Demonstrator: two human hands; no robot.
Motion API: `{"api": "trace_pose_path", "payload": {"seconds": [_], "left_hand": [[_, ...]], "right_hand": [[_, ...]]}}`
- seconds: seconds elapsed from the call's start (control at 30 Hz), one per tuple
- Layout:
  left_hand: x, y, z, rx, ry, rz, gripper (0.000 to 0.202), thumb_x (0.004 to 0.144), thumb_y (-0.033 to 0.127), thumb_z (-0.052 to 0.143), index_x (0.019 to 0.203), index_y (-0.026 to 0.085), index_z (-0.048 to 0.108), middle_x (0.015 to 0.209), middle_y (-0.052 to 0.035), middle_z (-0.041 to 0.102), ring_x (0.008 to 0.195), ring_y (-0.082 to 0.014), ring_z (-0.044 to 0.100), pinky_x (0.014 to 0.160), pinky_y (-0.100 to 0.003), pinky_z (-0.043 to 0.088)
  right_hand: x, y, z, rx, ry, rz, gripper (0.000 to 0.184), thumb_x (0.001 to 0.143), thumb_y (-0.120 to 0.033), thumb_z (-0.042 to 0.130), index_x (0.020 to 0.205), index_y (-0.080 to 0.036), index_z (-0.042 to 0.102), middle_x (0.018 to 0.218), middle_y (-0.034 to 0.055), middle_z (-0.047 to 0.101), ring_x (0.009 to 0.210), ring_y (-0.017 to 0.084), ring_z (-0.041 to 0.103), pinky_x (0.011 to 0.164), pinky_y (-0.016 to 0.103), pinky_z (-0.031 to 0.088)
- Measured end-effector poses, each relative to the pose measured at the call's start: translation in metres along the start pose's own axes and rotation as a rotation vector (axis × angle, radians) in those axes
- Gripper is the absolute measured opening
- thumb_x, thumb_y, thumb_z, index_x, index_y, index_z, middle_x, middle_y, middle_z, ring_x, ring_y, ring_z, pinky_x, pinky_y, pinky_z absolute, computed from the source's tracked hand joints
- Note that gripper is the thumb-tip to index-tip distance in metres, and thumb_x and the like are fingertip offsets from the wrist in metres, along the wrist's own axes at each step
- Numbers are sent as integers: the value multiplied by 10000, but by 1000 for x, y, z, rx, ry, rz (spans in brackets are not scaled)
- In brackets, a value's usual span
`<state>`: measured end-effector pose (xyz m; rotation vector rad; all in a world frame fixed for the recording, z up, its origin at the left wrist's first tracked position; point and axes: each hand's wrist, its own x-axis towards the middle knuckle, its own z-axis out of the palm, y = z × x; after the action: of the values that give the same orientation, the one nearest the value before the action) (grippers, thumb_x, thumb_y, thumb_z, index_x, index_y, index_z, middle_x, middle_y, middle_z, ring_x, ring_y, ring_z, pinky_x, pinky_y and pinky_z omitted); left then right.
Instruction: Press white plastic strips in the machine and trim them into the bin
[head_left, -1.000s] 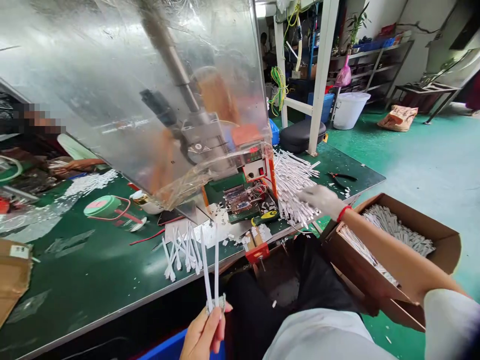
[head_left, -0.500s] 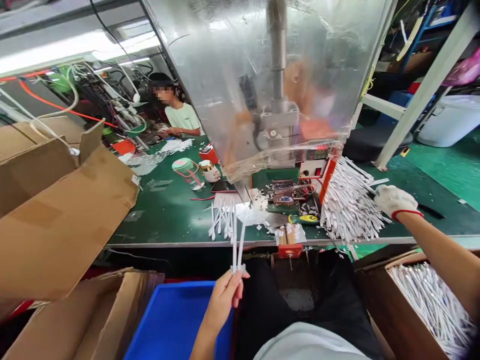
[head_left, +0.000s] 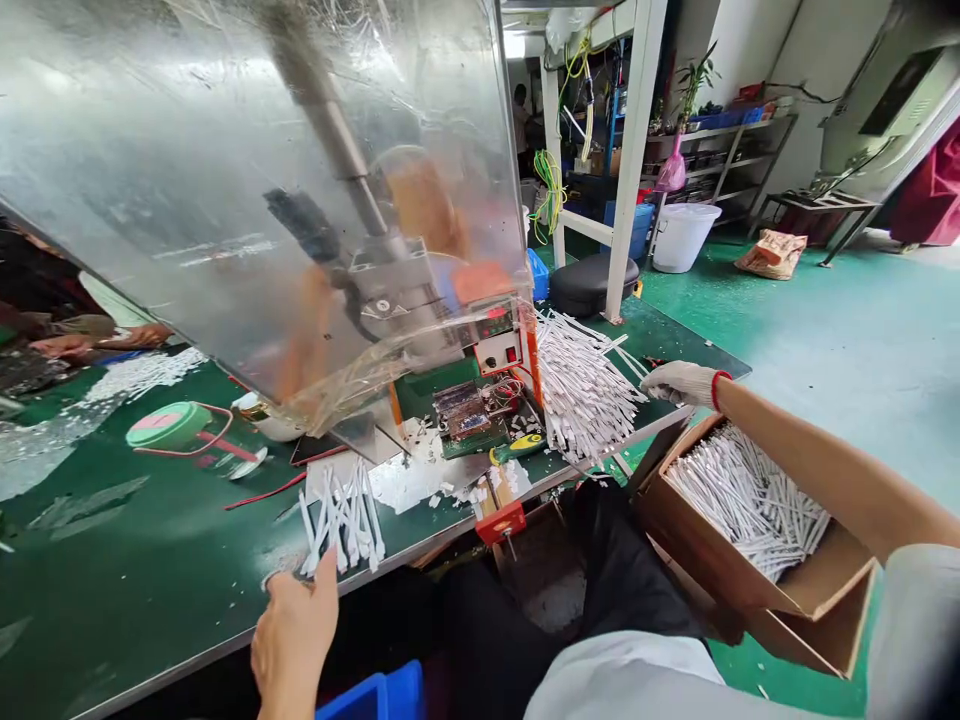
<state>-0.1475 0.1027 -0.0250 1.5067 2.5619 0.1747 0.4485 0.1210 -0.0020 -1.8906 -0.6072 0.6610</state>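
Note:
My bare left hand [head_left: 296,625] is at the front edge of the green table, its thumb stretched apart from the bent fingers. The thumb tip reaches the lower ends of a small group of thin white strips [head_left: 341,520]; nothing shows between thumb and fingers, though the fingertips are partly hidden. My right hand [head_left: 681,384], in a white knit glove with a red cuff, is beside a large pile of white strips [head_left: 585,390]. Its fingers are pressed together, pointing at the pile. One strip juts toward them, but whatever the fingertips hold is too small to make out.
A press [head_left: 390,290] stands behind a clear shield, with a metal fixture [head_left: 465,412] below. A yellow-green handled tool [head_left: 517,448], white scraps and a red clamp [head_left: 501,523] lie in front. At right stands a cardboard box [head_left: 765,590] of strips; a green-lidded cup [head_left: 180,428] is left.
The view has turned right. My left hand, which held two white strips upright, has moved to the small group on the table; those two no longer show in it. My right hand stays by the pile.

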Motion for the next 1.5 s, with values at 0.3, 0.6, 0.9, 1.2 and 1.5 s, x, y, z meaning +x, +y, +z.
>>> {"api": "trace_pose_path", "payload": {"seconds": [0.3,0.6,0.9,1.2,1.5], "left_hand": [[-150,82,30,-944,-870,365,527,844,655,531,989,160,643,623,13,575,485,-128,524,466,-229,384],[-168,136,37,-851,-648,612,355,926,461,504,684,205,547,722,-80,725,630,-195,699,590,-275,524],[-157,119,42,-1037,-953,452,408,893,517,562,780,131,629,736,-107,735,615,-200,719,581,-285,572],[-159,116,53,-1164,-1012,320,458,806,570,682,741,124,602,743,-113,739,607,-198,722,567,-267,562],[-148,108,44,-1283,-1013,192,443,802,491,700,961,78,681,695,-80,723,607,-198,722,572,-255,557]], "right_hand": [[-119,16,44,477,-826,202,156,771,-239,776,810,-105,706,716,64,664,538,91,570,498,160,475],[-215,29,99,229,-1023,-38,353,805,-468,732,905,-132,697,681,32,628,541,98,536,492,175,434],[-207,18,106,237,-1108,3,428,814,-516,710,997,-133,659,696,34,625,539,94,536,465,169,416],[-219,22,118,126,-1083,-154,360,859,-493,659,899,-136,636,680,23,633,562,110,574,495,188,457],[-187,-11,160,98,-1214,-32,424,796,-532,729,782,-115,656,563,-7,524,437,54,403,379,161,290]]}}
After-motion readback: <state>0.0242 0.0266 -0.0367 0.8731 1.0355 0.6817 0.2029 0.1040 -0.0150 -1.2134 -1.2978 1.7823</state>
